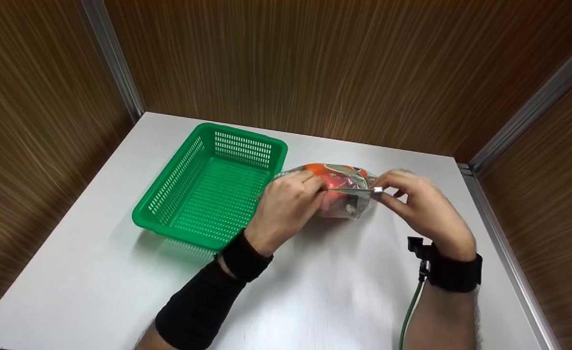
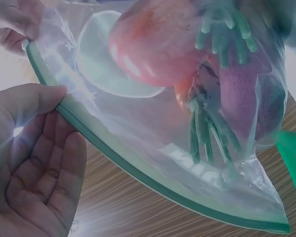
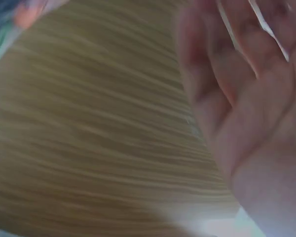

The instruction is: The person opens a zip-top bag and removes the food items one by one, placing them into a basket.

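Note:
A clear zip bag (image 1: 351, 206) is stretched between both hands, right of the green basket (image 1: 142, 214). My left hand (image 1: 288, 201) pinches its seal strip (image 2: 133, 173), which shows green in the left wrist view. At the strip's far end, thumb and fingers of my right hand (image 1: 419, 201) pinch beside a small white slider (image 1: 378, 190). Inside the bag lie a rounded red item (image 2: 158, 44), a purple one (image 2: 241, 98) and several green finger-like stems (image 2: 202, 131). The right wrist view catches only the palm and a blurred corner of the bag.
The basket has slotted walls and stands on the white table (image 1: 96, 272), close to the left hand and bag. Wood-patterned panels (image 1: 315, 68) rise behind and at both sides. A green cable (image 1: 412, 306) runs from the right wrist camera along the forearm.

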`<state>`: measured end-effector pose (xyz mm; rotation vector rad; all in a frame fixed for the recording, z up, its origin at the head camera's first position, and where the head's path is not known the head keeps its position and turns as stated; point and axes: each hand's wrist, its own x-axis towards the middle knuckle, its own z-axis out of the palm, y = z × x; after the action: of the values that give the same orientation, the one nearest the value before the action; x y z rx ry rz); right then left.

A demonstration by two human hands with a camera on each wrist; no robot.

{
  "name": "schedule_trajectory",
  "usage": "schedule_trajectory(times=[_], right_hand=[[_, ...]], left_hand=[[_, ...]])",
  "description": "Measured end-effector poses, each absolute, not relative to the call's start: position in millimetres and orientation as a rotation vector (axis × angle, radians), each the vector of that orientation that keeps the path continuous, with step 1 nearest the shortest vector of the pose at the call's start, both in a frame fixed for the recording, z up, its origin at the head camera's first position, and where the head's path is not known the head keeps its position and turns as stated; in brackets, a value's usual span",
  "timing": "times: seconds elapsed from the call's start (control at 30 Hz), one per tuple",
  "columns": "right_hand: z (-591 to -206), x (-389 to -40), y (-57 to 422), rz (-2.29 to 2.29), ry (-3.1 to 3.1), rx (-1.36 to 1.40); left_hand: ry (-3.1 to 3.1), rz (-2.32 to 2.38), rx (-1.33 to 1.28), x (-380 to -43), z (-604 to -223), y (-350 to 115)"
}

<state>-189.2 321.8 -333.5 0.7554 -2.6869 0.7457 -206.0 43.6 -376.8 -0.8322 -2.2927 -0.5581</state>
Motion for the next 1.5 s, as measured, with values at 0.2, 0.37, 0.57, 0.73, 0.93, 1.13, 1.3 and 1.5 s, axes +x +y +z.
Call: schedule_trajectory(times=[0.2, 0.37, 0.57, 0.73, 0.93, 1.13, 1.3, 1.5], right_hand=[[-338.5, -193.0, 303.1, 0.65, -2.51, 0.674], [-343.9, -192.0, 288.8, 0.534, -2.462, 0.688], [-345.4, -185.1, 283.2, 0.498, -2.45, 0.739], [-343.5, -180.7, 281.2, 0.48, -2.438, 0.769], [-339.9, -179.0, 283.5, 0.465, -2.442, 0.782], [-337.7, -183.6, 299.0, 0.47, -2.432, 0.668], [-337.3, -189.5, 315.1, 0.47, -2.417, 0.508], [-338.5, -194.2, 325.0, 0.519, -2.384, 0.371]], left_hand=[[-2.262, -0.607, -0.889, -200.5, -372.9, 45.8], [-2.213, -0.656, -0.965, -195.3, -370.1, 50.1], [-2.098, -0.664, -1.007, -190.9, -367.0, 54.1], [-2.036, -0.63, -1.02, -188.6, -365.5, 58.7], [-2.055, -0.633, -1.023, -188.9, -365.3, 60.6], [-2.154, -0.583, -0.986, -195.3, -366.5, 55.2], [-2.313, -0.594, -0.946, -202.5, -368.3, 49.5], [-2.506, -0.526, -0.866, -207.3, -367.3, 44.2]])
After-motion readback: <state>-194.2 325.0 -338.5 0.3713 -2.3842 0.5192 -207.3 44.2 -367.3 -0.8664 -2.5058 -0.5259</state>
